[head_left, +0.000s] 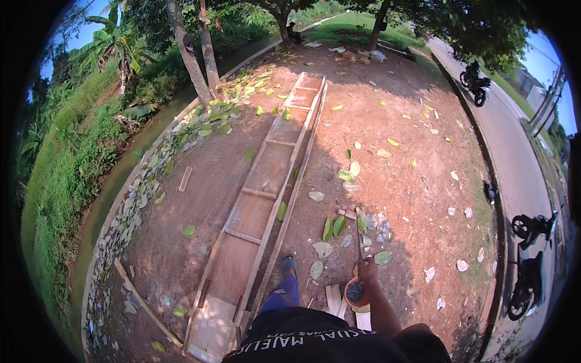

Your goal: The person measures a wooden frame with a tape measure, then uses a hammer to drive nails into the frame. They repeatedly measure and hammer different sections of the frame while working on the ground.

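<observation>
My right hand (pixel 367 271) reaches down to the dirt at the lower middle, closed around a thin dark tool handle (pixel 359 242) that points away from me. Just below the hand, beside my forearm, is a small orange round container (pixel 356 293) with dark contents; I cannot tell whether it touches the hand. Short pale wood offcuts (pixel 333 298) lie by it. A long wooden ladder-like frame (pixel 261 195) stretches away on the ground to the left of my sandalled foot (pixel 289 264). My left hand is out of sight.
Dry leaves (pixel 333 228) are scattered over the red dirt. A stone-edged water channel (pixel 115 181) curves along the left, with tree trunks (pixel 192 63) beside it. A loose batten (pixel 145 305) lies at lower left. Parked motorcycles (pixel 528 275) stand by the road (pixel 514 151) on the right.
</observation>
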